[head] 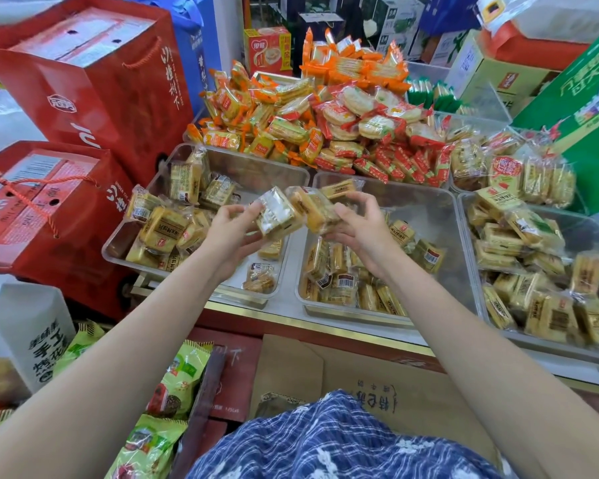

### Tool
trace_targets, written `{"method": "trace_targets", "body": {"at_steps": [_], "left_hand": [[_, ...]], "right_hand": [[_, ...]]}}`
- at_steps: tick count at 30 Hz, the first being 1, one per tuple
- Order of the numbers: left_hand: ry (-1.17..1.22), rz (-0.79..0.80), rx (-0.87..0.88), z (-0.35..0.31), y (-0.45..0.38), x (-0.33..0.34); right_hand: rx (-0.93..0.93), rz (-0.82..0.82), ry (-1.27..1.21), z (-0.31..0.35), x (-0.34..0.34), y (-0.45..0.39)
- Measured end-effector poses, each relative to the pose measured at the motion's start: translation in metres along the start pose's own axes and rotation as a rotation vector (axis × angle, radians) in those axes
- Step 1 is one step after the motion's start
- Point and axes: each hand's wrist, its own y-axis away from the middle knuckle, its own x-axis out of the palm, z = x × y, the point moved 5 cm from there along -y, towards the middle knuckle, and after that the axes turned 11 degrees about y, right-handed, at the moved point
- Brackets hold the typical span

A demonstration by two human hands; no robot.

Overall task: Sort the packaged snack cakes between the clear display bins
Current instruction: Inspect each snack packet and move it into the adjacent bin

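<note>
We stand at a shop counter (325,318) crowded with red gift bags (94,81) and heaped snacks. Three clear bins (440,216) line its front edge, each holding wrapped yellow cakes. Our left hand (232,229) grips one snack cake (277,212), pale under glossy film, above the gap between the left and middle bins; our right hand (360,223) grips another cake (317,210), golden-sided.
</note>
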Motion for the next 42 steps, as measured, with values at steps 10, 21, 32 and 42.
{"method": "trace_targets", "body": {"at_steps": [10,21,32,42], "left_hand": [[0.109,0.070,-0.116,0.008,-0.006,0.028],[-0.286,0.264,0.036,0.029,-0.019,0.100],[-1.005,0.205,0.583,0.023,-0.019,0.077],[-1.305,-0.030,0.452,0.010,-0.026,-0.075]], "right_hand": [[0.036,-0.030,-0.159,-0.002,-0.024,-0.002],[-0.046,-0.414,0.608,-0.017,-0.092,-0.003],[-0.334,-0.151,0.936,0.004,-0.039,-0.012],[-0.391,0.482,1.186,-0.027,0.093,-0.035]]}}
